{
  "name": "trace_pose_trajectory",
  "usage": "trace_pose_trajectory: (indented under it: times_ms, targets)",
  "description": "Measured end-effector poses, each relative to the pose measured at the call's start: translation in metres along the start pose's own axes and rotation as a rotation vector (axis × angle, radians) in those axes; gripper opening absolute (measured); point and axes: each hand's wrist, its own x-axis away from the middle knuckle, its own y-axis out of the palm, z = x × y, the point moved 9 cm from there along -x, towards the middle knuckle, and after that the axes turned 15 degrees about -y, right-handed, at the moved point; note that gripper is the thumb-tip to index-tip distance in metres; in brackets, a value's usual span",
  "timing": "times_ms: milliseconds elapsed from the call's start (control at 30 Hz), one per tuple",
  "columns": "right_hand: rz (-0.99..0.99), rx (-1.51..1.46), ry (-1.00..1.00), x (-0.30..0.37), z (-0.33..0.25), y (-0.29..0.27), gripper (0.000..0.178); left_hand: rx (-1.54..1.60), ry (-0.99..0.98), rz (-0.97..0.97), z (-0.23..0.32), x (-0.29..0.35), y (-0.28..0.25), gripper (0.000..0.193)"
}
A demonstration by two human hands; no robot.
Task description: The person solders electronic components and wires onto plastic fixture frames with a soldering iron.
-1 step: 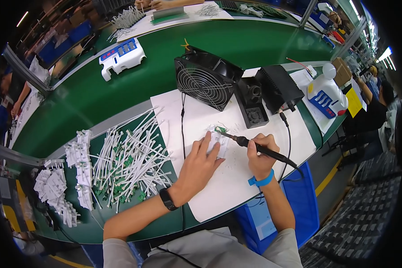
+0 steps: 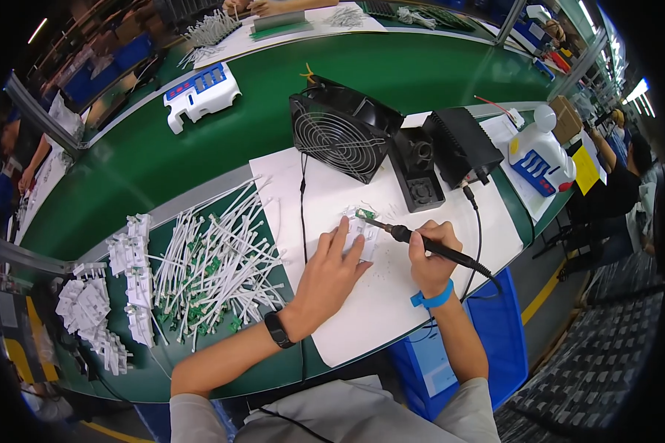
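Note:
My right hand (image 2: 430, 260) is closed round the handle of a black soldering iron (image 2: 400, 233). The iron's tip reaches left to a small green circuit board (image 2: 365, 213); whether they touch is too fine to tell. The board sits at the far end of a white plastic part (image 2: 368, 248) lying on white paper (image 2: 414, 295). My left hand (image 2: 325, 275) keeps that part down, its fingertips on top and its thumb along the near side, covering some of it.
White cables with green boards (image 2: 214, 258) are heaped left, beside stacked white plastic parts (image 2: 138, 288). A black fan (image 2: 340, 133), a black soldering stand (image 2: 420, 173) and a black box (image 2: 462, 144) stand beyond my hands. Right is a white bottle (image 2: 539, 159); below, a blue bin (image 2: 504, 340).

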Motion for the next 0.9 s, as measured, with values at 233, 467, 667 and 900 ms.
trace_pose_trajectory:
  times_ms: [233,467,667,900]
  targets:
    - [-0.052,-0.02,0.082,0.0,0.004,0.009,0.019,-0.004,-0.031,0.038,-0.001,0.003,0.004,0.045]
    - [-0.018,-0.038,0.12,0.0,0.005,0.006,0.021,-0.028,-0.026,0.038,0.0,0.003,0.003,0.046]
    - [-0.044,-0.02,0.121,0.001,0.005,0.009,0.022,-0.035,-0.027,0.041,0.0,0.003,0.003,0.046]
    - [-0.047,-0.031,0.101,-0.002,0.003,0.012,0.021,-0.049,-0.017,0.06,0.0,0.002,0.002,0.045]
